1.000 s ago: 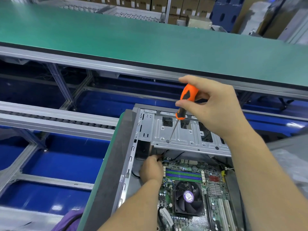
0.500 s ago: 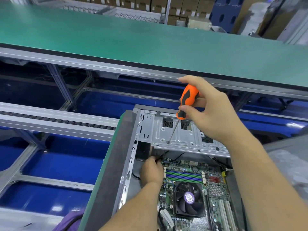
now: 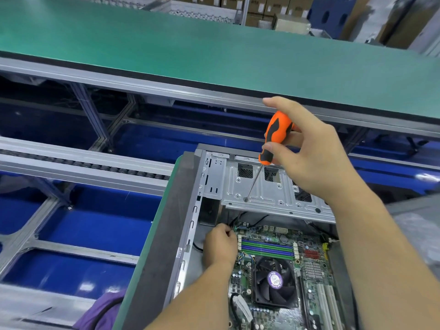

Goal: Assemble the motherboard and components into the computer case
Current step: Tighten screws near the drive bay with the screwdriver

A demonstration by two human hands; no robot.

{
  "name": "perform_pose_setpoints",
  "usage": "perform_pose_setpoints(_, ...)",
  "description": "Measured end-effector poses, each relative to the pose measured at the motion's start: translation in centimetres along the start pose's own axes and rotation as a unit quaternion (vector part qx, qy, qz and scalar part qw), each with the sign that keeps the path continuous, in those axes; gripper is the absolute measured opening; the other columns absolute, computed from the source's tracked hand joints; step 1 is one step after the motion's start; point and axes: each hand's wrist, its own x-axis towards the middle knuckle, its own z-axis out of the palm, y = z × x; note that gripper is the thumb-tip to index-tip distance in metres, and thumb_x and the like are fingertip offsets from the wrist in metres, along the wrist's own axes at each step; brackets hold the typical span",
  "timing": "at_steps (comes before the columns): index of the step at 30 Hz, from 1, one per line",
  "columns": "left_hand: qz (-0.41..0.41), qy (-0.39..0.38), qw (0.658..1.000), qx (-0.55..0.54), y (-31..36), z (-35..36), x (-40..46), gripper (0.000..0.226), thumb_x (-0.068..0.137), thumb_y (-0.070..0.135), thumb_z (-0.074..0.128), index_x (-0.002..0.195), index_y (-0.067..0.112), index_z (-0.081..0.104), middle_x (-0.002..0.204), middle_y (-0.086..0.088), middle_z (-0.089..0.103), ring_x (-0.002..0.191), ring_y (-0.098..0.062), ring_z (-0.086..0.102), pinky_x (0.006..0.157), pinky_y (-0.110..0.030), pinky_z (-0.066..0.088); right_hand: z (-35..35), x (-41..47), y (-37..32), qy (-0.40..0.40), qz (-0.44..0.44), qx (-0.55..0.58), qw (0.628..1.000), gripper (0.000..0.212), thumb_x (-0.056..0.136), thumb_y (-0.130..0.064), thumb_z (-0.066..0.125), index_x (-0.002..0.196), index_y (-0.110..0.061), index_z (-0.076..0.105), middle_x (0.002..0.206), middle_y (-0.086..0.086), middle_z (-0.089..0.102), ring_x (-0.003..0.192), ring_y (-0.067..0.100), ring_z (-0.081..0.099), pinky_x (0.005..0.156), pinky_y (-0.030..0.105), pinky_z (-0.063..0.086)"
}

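Note:
An open grey computer case (image 3: 190, 225) lies in front of me with a green motherboard (image 3: 314, 265) inside, its black CPU fan (image 3: 273, 285) near the middle. My right hand (image 3: 309, 153) grips an orange-and-black screwdriver (image 3: 273, 136) by the handle; its tip stands on the silver drive cage (image 3: 273, 194) at the case's far end. My left hand (image 3: 220, 245) reaches down inside the case at the board's far left corner, fingers curled by thin black cables (image 3: 238, 217); what it pinches is hidden.
A long green bench top (image 3: 190, 51) runs across beyond the case. A roller conveyor rail (image 3: 83, 163) and blue floor bays (image 3: 100, 217) lie to the left. A purple cloth (image 3: 102, 313) sits at lower left. Cardboard boxes (image 3: 269, 8) stand at the back.
The screwdriver handle has turned slightly in my right fingers while its tip stays at the same spot on the drive cage. My left hand stays at the board's corner.

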Motion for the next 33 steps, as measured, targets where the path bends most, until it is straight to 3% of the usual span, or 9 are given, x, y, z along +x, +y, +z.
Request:
perform_pose_setpoints(10, -0.001, -0.005, 1.0, -0.012, 0.1, 0.0, -0.1, 0.017, 0.096, 0.024, 0.054, 0.103, 0.023, 0.069, 0.082, 0.003, 0.071, 0.07, -0.021, 0.067, 0.066, -0.037, 0.059, 0.1, 0.1, 0.1, 0.007, -0.003, 0.007, 1.0, 0.071, 0.09, 0.001, 0.072, 0.137, -0.046, 0.047, 0.089, -0.015, 0.059, 0.083, 0.014, 0.071, 0.078, 0.016, 0.058)
perform_pose_setpoints(19, -0.008, -0.01, 0.999, -0.049, 0.2, 0.0, 0.0, 0.022, 0.097, 0.026, 0.053, 0.111, 0.025, 0.071, 0.086, 0.002, 0.073, 0.072, -0.022, 0.068, 0.069, -0.039, 0.06, 0.0, -0.1, -0.2, 0.018, -0.001, -0.02, 1.0, 0.071, 0.089, -0.001, 0.074, 0.141, -0.041, 0.049, 0.096, -0.019, 0.059, 0.084, 0.014, 0.07, 0.084, 0.021, 0.059)
perform_pose_setpoints(23, -0.008, -0.01, 0.999, -0.04, 0.2, 0.0, 0.0, 0.023, 0.097, 0.026, 0.053, 0.111, 0.026, 0.071, 0.088, 0.002, 0.073, 0.074, -0.023, 0.068, 0.071, -0.039, 0.06, 0.1, -0.2, -0.5, 0.018, 0.006, -0.033, 0.999, 0.069, 0.089, -0.003, 0.074, 0.139, -0.042, 0.049, 0.093, -0.021, 0.058, 0.083, 0.014, 0.07, 0.085, 0.031, 0.061)
perform_pose_setpoints(30, 0.0, -0.011, 0.999, -0.038, 0.2, 0.0, 0.0, 0.023, 0.097, 0.026, 0.053, 0.11, 0.026, 0.072, 0.085, 0.003, 0.073, 0.073, -0.023, 0.068, 0.07, -0.039, 0.06, 0.1, -0.2, -0.9, 0.028, -0.012, -0.073, 0.997, 0.061, 0.088, -0.004, 0.076, 0.139, -0.029, 0.054, 0.087, -0.017, 0.059, 0.08, 0.008, 0.067, 0.082, 0.015, 0.053)
perform_pose_setpoints(33, -0.001, -0.013, 0.999, -0.037, 0.2, 0.0, -0.1, 0.023, 0.097, 0.027, 0.052, 0.111, 0.027, 0.071, 0.085, 0.002, 0.073, 0.074, -0.024, 0.069, 0.069, -0.041, 0.06, 0.0, -0.4, -1.1, 0.024, -0.01, -0.072, 0.997, 0.058, 0.087, -0.002, 0.076, 0.136, -0.028, 0.056, 0.087, -0.013, 0.061, 0.08, 0.011, 0.068, 0.083, 0.022, 0.056)
